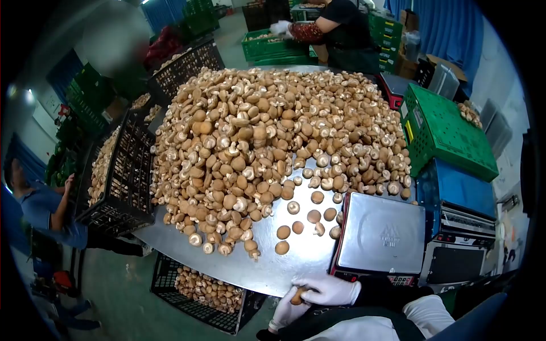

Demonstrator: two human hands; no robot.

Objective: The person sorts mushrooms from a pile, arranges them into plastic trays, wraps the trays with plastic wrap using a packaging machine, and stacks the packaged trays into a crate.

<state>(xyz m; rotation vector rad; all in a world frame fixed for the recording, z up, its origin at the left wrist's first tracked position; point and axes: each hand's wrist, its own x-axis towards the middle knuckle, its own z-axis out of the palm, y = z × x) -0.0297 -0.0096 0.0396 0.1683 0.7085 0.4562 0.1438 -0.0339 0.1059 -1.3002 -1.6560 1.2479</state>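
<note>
A large heap of brown mushrooms (pixel 244 142) covers much of the metal table (pixel 273 267). At the table's near edge, my gloved left hand (pixel 288 311) and my gloved right hand (pixel 327 290) are together around a brown mushroom (pixel 297 295). The fingers of both hands are closed on it. Several loose mushrooms (pixel 283 232) lie in front of the heap, beyond my hands. Just right of them stands a scale (pixel 381 233) with a flat metal plate.
Black crates (pixel 128 176) of mushrooms stand at the left, another crate (pixel 199 292) below the table edge. A green crate (pixel 449 133) and blue machine (pixel 463 190) are at right. One person (pixel 347 34) works across the table; another (pixel 45 207) is at left.
</note>
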